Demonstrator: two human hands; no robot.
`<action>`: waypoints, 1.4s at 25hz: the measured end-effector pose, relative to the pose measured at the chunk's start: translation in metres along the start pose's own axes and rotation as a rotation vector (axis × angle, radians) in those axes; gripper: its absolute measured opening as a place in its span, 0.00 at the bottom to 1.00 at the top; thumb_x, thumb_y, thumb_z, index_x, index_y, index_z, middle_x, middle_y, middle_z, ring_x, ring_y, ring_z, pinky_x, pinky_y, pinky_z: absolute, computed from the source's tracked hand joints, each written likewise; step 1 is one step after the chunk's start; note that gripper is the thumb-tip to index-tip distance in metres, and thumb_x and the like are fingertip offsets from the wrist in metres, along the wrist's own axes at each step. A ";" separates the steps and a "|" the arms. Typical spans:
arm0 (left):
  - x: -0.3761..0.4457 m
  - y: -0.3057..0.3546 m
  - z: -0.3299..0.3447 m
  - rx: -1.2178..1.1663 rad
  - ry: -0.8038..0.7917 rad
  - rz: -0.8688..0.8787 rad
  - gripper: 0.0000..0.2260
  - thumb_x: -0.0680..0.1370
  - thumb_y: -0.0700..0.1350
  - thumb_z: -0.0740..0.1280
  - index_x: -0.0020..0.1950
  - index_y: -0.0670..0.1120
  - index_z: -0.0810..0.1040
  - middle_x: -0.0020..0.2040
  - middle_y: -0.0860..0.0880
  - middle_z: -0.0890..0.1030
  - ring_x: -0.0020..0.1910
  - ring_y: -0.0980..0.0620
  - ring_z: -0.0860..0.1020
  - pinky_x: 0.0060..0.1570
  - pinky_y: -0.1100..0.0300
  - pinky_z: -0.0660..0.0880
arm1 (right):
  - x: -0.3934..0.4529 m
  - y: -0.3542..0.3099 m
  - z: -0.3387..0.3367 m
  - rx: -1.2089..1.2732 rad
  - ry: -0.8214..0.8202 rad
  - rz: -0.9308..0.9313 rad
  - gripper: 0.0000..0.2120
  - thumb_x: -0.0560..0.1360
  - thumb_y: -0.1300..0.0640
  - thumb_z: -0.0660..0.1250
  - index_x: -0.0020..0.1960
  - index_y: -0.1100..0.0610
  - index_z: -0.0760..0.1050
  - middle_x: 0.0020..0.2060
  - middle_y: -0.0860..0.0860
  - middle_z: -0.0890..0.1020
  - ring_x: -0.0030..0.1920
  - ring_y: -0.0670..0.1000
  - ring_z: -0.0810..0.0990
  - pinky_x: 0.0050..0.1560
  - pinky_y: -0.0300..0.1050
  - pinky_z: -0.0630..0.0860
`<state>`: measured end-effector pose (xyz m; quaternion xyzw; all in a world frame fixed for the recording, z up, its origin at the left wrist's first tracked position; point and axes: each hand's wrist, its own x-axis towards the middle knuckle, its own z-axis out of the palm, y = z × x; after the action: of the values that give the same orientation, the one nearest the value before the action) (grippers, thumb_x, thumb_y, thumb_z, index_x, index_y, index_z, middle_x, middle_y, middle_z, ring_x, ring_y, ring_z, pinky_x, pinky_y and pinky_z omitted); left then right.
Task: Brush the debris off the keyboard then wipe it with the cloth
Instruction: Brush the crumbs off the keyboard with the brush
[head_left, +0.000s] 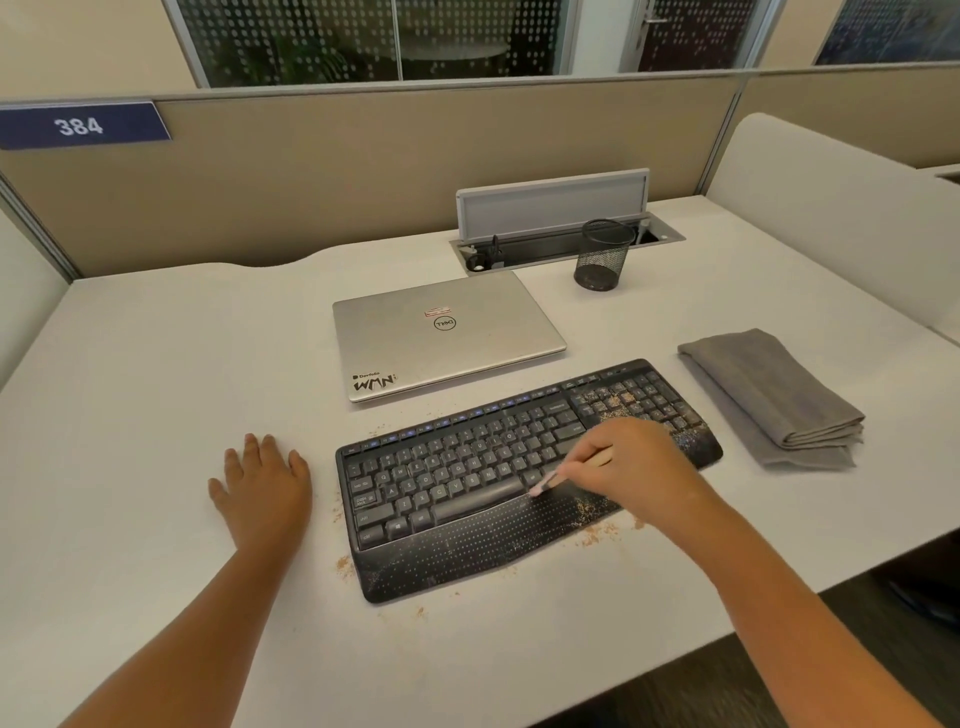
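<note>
Debris (602, 410) speckles the black curved keyboard (467, 499), right end especially. Right hand (631, 462) pinches a slim wooden brush (558, 478) beside its spacebar; left hand (265, 483) lies flat, fingers apart, on the white bench (156, 415). Hard strokes could flick grit onto the folded grey cloth (769, 389) right of the keyboard.

There is only one view, from a camera worn on the person's head. It looks forward and down over the white counter (156, 364) from the near edge, close enough that both forearms enter from the bottom of the picture. The keyboard (467, 499) lies just below the middle, a little to the right. The beige partition (363, 171) stands at the far side, with windows above. The wide lens bends the straight edges.
</note>
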<state>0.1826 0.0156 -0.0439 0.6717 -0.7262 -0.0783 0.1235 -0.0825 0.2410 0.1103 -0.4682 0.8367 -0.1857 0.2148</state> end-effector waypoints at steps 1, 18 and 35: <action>-0.001 -0.002 0.001 -0.002 -0.003 -0.006 0.22 0.81 0.49 0.52 0.73 0.40 0.63 0.75 0.42 0.61 0.74 0.40 0.56 0.70 0.40 0.52 | 0.002 0.003 -0.005 -0.041 0.027 0.035 0.05 0.74 0.53 0.69 0.46 0.52 0.83 0.37 0.44 0.81 0.33 0.45 0.77 0.27 0.31 0.70; 0.004 -0.003 0.001 -0.004 0.018 0.001 0.22 0.81 0.48 0.53 0.71 0.39 0.65 0.74 0.41 0.63 0.73 0.39 0.58 0.69 0.38 0.53 | 0.012 -0.003 -0.013 -0.159 0.119 0.124 0.10 0.76 0.52 0.67 0.50 0.57 0.82 0.45 0.53 0.84 0.31 0.46 0.77 0.32 0.36 0.74; 0.003 -0.003 -0.001 -0.011 0.014 0.005 0.22 0.81 0.49 0.53 0.72 0.39 0.64 0.74 0.41 0.62 0.74 0.39 0.57 0.70 0.39 0.52 | 0.006 -0.038 0.040 -0.187 0.050 -0.018 0.13 0.78 0.49 0.62 0.49 0.57 0.80 0.34 0.49 0.79 0.29 0.44 0.76 0.23 0.30 0.68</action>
<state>0.1855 0.0120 -0.0439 0.6697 -0.7267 -0.0770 0.1325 -0.0374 0.2128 0.0953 -0.4890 0.8512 -0.1206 0.1475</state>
